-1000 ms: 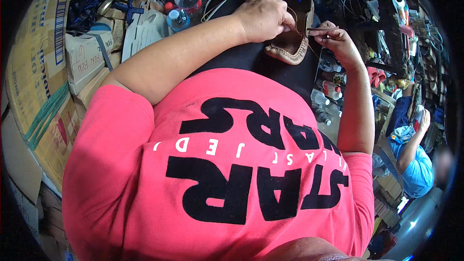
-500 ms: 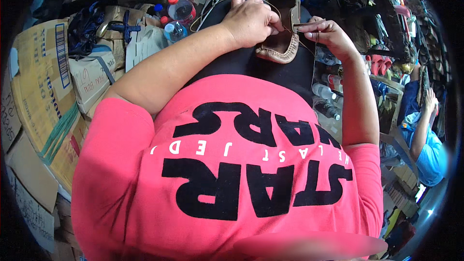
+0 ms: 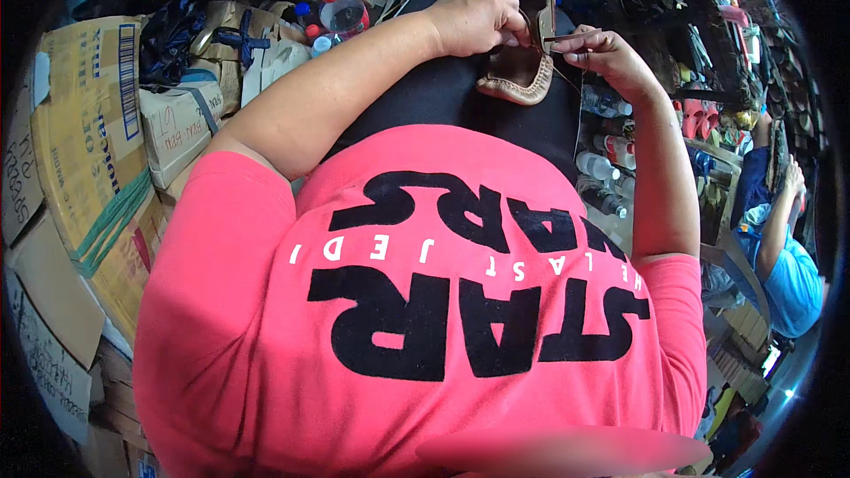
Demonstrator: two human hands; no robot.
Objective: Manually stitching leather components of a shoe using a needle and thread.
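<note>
A brown leather shoe (image 3: pixel 535 88) with a stitched, gathered toe rests over my dark-trousered lap, toe toward me. My left hand (image 3: pixel 482 16) reaches into its opening from the left, thumb and fingers pinched together by the inner side wall. What they pinch is too small to make out. On the shoe's right side my right hand (image 3: pixel 611 59) is closed on a thin, slender tool (image 3: pixel 571 36), whose tip meets the outer edge of the side wall. Whether the tip goes through the leather is hidden. A fine thread hangs near the right fingers.
Cardboard boxes (image 3: pixel 93 115) are stacked at my left, with bottles (image 3: pixel 341 13) beyond my left forearm. More plastic bottles (image 3: pixel 598 166) lie right of my lap. Red clogs (image 3: pixel 699 117) sit farther right. Another person in a blue shirt (image 3: pixel 791 288) sits at the far right.
Both hands and the shoe have shifted slightly right and away in the picture. My left fingers have moved up along the inner side wall; the slender tool stays at the shoe's edge.
</note>
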